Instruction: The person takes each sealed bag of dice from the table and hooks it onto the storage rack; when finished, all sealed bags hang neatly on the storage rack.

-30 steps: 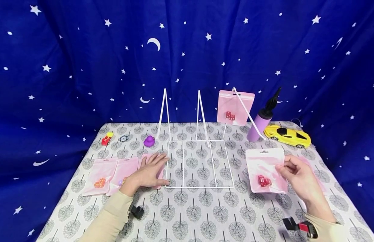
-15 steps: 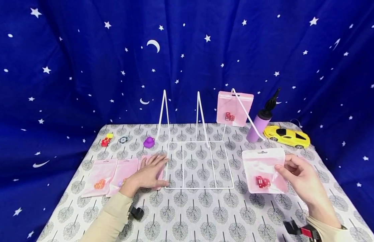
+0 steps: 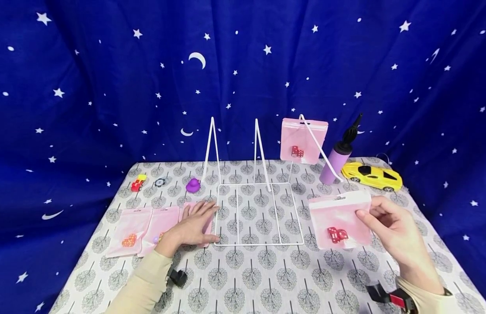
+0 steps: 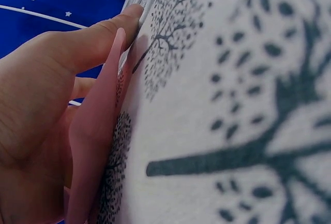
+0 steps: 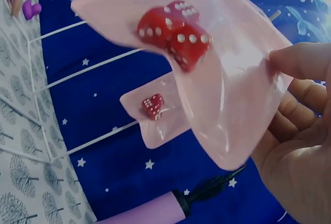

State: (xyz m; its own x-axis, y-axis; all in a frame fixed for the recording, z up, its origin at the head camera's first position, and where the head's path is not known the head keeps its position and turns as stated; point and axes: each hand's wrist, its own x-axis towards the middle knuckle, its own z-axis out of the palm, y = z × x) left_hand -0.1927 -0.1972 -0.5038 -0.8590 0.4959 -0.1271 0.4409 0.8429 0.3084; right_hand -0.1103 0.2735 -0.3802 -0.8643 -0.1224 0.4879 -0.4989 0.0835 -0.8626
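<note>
My right hand (image 3: 398, 237) pinches a pink zip pouch (image 3: 345, 218) by its right edge, thumb in front, held up right of the white wire display rack (image 3: 258, 244). Red dice (image 5: 178, 35) show through the pouch in the right wrist view. My left hand (image 3: 189, 226) lies with fingers spread over another pink pouch (image 3: 207, 224), its fingertips and thumb at the rack's left edge. That pouch is mostly hidden under the hand; part of the pink pouch (image 4: 93, 136) shows in the left wrist view. A similar pouch with red dice (image 3: 303, 141) hangs on the rack's rightmost arm.
Two more pink pouches lie at left, a pouch with orange dice (image 3: 129, 226) and a neighbouring pouch (image 3: 166, 218). Behind stand a red-yellow toy (image 3: 138, 183), a small round dial (image 3: 159, 182) and a purple duck (image 3: 193, 185). A purple pump (image 3: 335, 163) and yellow toy car (image 3: 372, 175) stand at right.
My right hand has carried the pouch a little to the left, toward the rack, and tilted it. The left hand has stayed in place.
</note>
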